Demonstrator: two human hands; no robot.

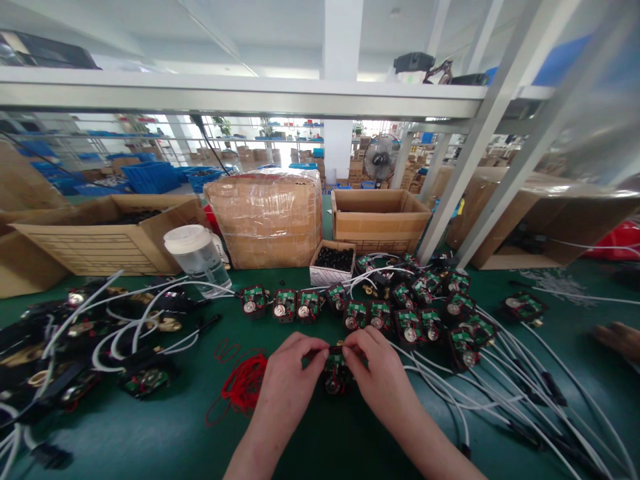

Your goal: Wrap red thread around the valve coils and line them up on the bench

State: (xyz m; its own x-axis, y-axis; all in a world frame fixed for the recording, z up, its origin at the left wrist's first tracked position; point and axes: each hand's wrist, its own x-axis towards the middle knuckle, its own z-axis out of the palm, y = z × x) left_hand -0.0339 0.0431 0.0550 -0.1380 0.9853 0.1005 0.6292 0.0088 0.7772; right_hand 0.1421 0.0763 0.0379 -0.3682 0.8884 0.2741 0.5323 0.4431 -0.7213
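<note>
In front of me stands a small dark housing [333, 382] with a green circuit board and a round metal part inside. My left hand [295, 363] is closed in a pinch at its upper left edge. My right hand [373, 360] pinches the upper right edge, with the fingertips of both hands nearly meeting. Whether a thin piece sits between the fingertips is hidden. Just left of my left hand lies a tangle of thin red cord loops [245, 383]. Beyond my hands, similar open housings [309, 305] stand in a row, and more [410, 327] cluster to the right with white cables.
Cabled assemblies [145, 377] crowd the left side. White cables [500, 390] spread across the right. A clear jar [197, 260], a small box of black parts [334, 263] and cartons [270, 220] line the back under a shelf [240, 97]. Another person's hand [617, 340] rests at far right.
</note>
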